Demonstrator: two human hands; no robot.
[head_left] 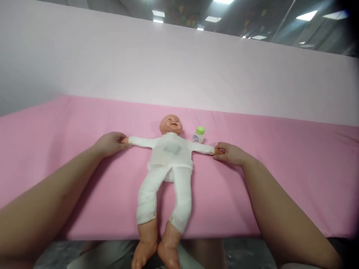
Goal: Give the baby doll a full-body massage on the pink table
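A baby doll [171,157] in a white cloth suit lies on its back, head away from me, with its bare feet past the table's near edge. Its arms are stretched straight out to both sides. My left hand [112,144] is closed around the doll's hand on the left. On the other side, my right hand [230,153] grips the doll's other hand between thumb and fingers. A greyish patch shows on the doll's chest. Just above the doll's right-side arm is a small clear bottle [198,136] with a green cap, partly behind that arm.
Pink cloth [92,201] covers the table under the doll. A plain white wall [179,71] rises along the table's far side, with a dark glass strip and ceiling lights above it. My legs are below the near edge.
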